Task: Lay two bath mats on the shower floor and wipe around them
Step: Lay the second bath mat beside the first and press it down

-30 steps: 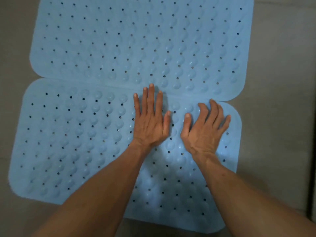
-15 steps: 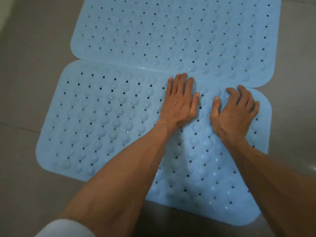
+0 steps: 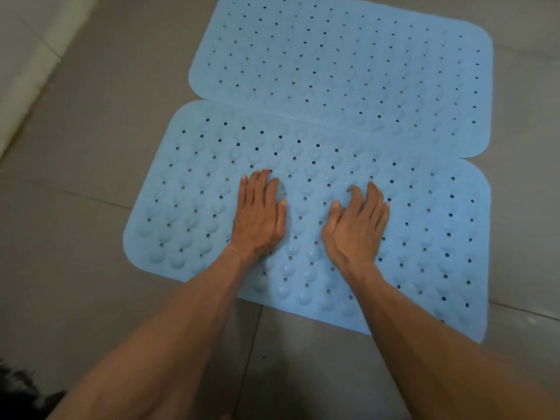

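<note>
Two light blue rubber bath mats with small holes and round bumps lie flat on the grey tiled floor, side by side. The far mat (image 3: 348, 65) has its near edge lying slightly over the far edge of the near mat (image 3: 424, 237). My left hand (image 3: 260, 216) presses palm down on the near mat, left of its middle, fingers together. My right hand (image 3: 357, 225) rests on the same mat a little to the right, fingers slightly curled and holding nothing.
Grey floor tiles (image 3: 91, 237) with grout lines surround the mats on the left and in front. A pale raised ledge or wall (image 3: 27, 56) runs along the upper left corner. Something dark (image 3: 18, 389) shows at the bottom left edge.
Both hands have slid toward the left and nearer part of the near mat and are now further apart. The view has swung left, so the mats sit further right.
</note>
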Tool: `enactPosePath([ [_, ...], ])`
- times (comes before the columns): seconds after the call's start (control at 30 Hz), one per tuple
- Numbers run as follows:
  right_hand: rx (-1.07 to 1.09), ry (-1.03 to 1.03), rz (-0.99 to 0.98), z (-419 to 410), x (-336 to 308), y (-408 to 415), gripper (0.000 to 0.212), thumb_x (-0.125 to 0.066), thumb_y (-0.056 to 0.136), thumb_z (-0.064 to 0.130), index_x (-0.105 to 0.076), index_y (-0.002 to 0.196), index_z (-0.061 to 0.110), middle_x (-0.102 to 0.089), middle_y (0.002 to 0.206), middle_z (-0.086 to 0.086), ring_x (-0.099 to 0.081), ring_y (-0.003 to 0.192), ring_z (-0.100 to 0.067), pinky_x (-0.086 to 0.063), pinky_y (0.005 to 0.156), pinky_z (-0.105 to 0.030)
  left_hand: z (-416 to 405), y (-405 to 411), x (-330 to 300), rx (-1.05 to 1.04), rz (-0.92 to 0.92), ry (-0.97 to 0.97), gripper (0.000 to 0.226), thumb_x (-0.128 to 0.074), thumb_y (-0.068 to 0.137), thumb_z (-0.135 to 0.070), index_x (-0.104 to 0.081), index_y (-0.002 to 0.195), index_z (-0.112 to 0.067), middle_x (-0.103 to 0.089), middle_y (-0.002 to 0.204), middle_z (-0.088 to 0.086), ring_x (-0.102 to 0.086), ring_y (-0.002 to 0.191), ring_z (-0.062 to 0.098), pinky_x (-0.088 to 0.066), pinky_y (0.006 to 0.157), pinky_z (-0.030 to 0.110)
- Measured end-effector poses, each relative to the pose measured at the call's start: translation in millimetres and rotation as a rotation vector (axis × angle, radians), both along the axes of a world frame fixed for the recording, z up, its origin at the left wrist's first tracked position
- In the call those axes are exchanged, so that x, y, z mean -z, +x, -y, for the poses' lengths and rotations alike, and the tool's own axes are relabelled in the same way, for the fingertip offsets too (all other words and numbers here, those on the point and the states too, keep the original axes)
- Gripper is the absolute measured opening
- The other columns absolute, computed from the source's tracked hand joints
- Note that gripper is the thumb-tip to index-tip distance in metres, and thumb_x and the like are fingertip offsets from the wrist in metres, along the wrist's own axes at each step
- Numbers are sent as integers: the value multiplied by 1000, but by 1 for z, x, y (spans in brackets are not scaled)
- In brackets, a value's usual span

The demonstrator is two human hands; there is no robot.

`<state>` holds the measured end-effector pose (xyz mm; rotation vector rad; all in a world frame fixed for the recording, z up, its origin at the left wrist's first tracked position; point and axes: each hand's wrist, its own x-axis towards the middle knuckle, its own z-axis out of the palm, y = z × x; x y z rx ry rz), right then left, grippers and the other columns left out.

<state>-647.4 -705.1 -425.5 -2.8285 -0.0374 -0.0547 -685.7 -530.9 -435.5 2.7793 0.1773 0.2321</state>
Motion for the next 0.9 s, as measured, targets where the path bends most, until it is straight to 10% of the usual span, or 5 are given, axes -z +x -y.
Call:
enactPosePath([
  [0.9,49,-176,28,-49,11,-40,59,-45,95,47,-47,141,9,-38,153,-15,-31,144,-35,-18,118,-56,0,-12,-1,-25,-85,96,63,-37,97,-36,-31,147,2,-16,157,27,-10,147,39,-7,118,58],
])
